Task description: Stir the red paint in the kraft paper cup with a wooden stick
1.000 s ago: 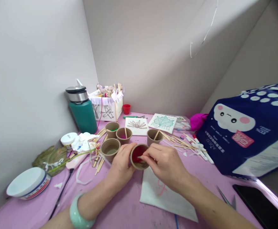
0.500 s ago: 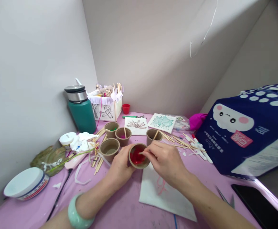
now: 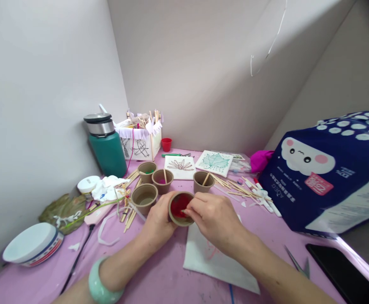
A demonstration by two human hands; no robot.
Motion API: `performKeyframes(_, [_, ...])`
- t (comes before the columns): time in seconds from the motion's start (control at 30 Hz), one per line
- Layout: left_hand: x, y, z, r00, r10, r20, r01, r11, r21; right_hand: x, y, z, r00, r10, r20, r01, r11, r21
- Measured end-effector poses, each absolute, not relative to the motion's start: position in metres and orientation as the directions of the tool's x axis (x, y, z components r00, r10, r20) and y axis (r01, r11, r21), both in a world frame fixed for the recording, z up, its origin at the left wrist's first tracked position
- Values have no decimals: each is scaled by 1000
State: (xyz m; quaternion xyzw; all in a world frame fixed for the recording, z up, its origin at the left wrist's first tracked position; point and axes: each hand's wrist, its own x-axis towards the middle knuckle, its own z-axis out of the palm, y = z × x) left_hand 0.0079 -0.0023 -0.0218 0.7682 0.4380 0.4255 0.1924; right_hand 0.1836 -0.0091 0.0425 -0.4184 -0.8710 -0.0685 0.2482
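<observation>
My left hand [image 3: 161, 214] is wrapped round a brown cup [image 3: 184, 221], tilting it towards me. Bright red paint [image 3: 178, 204] covers its inside bottom. Between the thumb and fingers of my right hand [image 3: 216, 216] is a thin stick [image 3: 183, 211], its tip down in the red; most of it is hidden by the fingers. Under my right wrist lies a white cloth [image 3: 216, 268] with pink lines drawn on it. Close beyond the held cup stand other brown cups: one with clear-looking liquid [image 3: 144, 200], one with purple paint [image 3: 162, 182], and one with a stick [image 3: 203, 182].
At left are a white bowl [image 3: 32, 245], a dried leaf [image 3: 62, 213] and a green bottle [image 3: 107, 152]. Behind stand a box of sticks [image 3: 143, 141] and drawn panels [image 3: 214, 162]. Right are loose sticks [image 3: 235, 185], a blue package [image 3: 301, 185], scissors [image 3: 297, 261] and a black phone-like slab [image 3: 343, 270].
My right hand has shifted slightly down, moving the stick's tip lower within the red paint. The cup stays in my left hand at nearly the same place.
</observation>
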Motion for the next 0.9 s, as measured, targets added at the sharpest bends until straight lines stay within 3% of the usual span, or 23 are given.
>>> performKeyframes(0.17, [9, -3, -21, 271, 796, 541, 497, -597, 630, 184, -11, 40, -502, 672, 544, 818, 574, 46])
performKeyframes(0.23, [8, -3, -21, 274, 793, 544, 508, -600, 618, 182, -13, 39, -518, 667, 535, 800, 599, 29])
performKeyframes(0.4, [7, -2, -23, 280, 781, 558, 533, -610, 586, 177, -13, 38, -476, 730, 491, 777, 610, -154])
performKeyframes(0.5, [6, -2, -25, 278, 779, 562, 536, -612, 582, 181, -10, 39, -489, 740, 463, 795, 596, -113])
performKeyframes(0.63, [6, -1, -24, 276, 783, 558, 541, -606, 583, 184, -8, 38, -443, 714, 542, 835, 549, -42])
performKeyframes(0.7, [6, -2, -22, 270, 782, 562, 543, -605, 582, 184, -8, 37, -462, 717, 522, 796, 595, -112])
performKeyframes(0.83, [7, -4, -18, 271, 781, 563, 538, -608, 585, 186, -6, 40, -401, 787, 469, 712, 590, -381])
performKeyframes(0.9, [7, -5, -17, 275, 794, 542, 530, -595, 604, 189, -4, 43, -384, 802, 458, 704, 575, -416])
